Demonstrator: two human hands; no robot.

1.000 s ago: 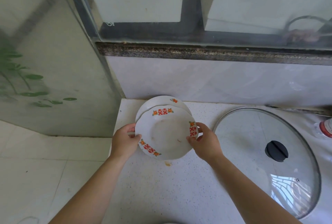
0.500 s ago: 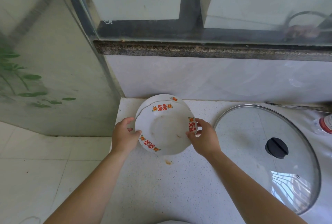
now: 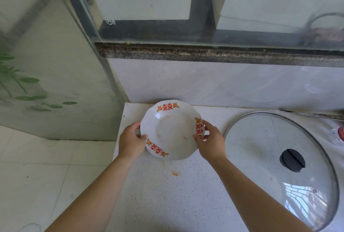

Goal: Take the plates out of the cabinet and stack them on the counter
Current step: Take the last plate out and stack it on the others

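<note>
The plate point(image 3: 172, 129) is glossy white china, shallow and round with a softly scalloped rim, printed with red double-happiness characters flanked by small orange flowers. Its well is dulled by faint brownish marks. It sits between the two hands at the back left corner of the counter point(image 3: 167, 204), a pale, finely speckled stone slab. I cannot tell whether it rests on anything beneath it or is just clear of the surface.

The left hand point(image 3: 131, 141) grips the near-left rim: the thumb lies flat over the top edge beside one red motif, and the fingers point(image 3: 137, 131) are curled under out of sight. The right hand point(image 3: 209, 142) holds the opposite rim the same way, thumb pressed on the top edge just below another motif, forefinger hooked round the outside.

Just below the fingers, toward the person, a small orange smear point(image 3: 174, 173) marks the stone. Right of the right hand's knuckles, apart from them, lies a big round glass lid point(image 3: 260, 157) with a metal rim and a black knob point(image 3: 292, 160). Beyond the fingertips rises a smooth white tiled wall point(image 3: 204, 83), capped by a rough, dark granite ledge point(image 3: 204, 53).
</note>
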